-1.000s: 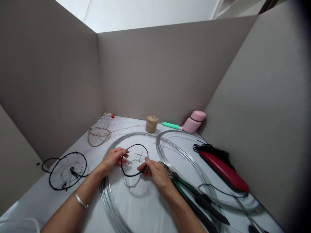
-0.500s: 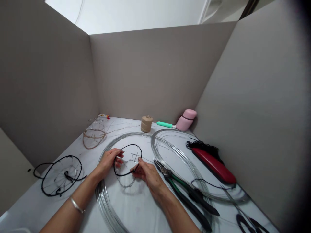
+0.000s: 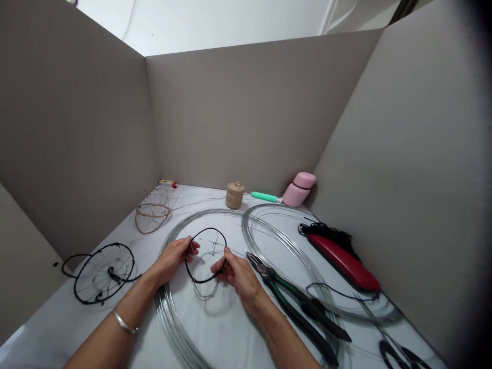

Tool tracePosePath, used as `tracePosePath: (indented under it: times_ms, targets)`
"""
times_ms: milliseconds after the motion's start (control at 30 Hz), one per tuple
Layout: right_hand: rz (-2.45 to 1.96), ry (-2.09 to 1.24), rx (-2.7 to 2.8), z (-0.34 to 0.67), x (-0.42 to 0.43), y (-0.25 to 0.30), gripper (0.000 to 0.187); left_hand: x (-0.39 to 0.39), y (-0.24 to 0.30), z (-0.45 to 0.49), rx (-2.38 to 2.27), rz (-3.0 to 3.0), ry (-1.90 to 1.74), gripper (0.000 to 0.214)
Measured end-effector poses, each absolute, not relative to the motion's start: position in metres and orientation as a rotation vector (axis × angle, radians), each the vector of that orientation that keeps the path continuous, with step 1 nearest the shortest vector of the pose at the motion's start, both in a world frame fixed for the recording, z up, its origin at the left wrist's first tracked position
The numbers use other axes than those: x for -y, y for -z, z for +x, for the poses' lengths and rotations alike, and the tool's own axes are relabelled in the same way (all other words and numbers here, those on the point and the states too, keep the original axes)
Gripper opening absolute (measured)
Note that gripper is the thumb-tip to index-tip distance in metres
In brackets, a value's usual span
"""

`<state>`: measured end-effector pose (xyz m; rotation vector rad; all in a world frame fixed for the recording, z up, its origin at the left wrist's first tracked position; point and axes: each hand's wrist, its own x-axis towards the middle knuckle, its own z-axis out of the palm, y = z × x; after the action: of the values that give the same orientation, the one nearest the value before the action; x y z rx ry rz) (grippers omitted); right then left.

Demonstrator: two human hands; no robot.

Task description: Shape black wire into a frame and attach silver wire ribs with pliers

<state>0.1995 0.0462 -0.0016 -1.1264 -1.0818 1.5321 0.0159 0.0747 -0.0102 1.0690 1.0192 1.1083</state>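
My left hand [image 3: 171, 260] and my right hand [image 3: 236, 277] hold a small black-wrapped wire ring [image 3: 207, 228] between them. The left fingers grip its left side, and the right thumb and fingers pinch its lower right. A bare silver wire frame [image 3: 203, 291] hangs below the ring, and I cannot tell if the two are joined. Under my hands lies a large coil of galvanized wire [image 3: 164, 307]. Green-handled pliers [image 3: 292, 307] lie just beyond my right hand, with their jaws pointing up and left.
A black-wrapped wire frame [image 3: 103, 274] and a twine-wrapped wire frame [image 3: 152, 218] lie left. Ahead stand a twine spool [image 3: 234, 196] and a pink container [image 3: 299, 189]. A second wire coil [image 3: 269, 230], a red case [image 3: 344, 264] and black-handled scissors [image 3: 392, 356] lie right. Grey partitions surround the table.
The whole scene has shifted slightly in view as my head moved. My hands still hold the black ring, and it now looks a little rounder and more upright.
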Motion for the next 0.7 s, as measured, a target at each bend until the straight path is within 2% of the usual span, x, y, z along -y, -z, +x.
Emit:
tracePosePath:
  times_ms: [233,467,567,700]
  targets:
    - [-1.061,-1.496,1.166,0.205,-0.045,0.002,0.053,-0.062,0.002,0.004,-0.959,1.139,-0.889,0.026]
    - [-1.157,-1.400,1.211,0.202,-0.044,0.006,0.058,-0.055,0.009,0.014,-1.371,1.867,-0.661,0.024]
    - [-1.127,-1.427,1.194,0.202,-0.043,0.010,0.057,-0.054,0.008,0.021,-1.499,1.989,-0.569,0.015]
    - [-0.980,-1.570,1.036,0.206,-0.043,0.011,0.049,-0.053,0.007,0.028,-1.640,2.027,-0.544,0.015]
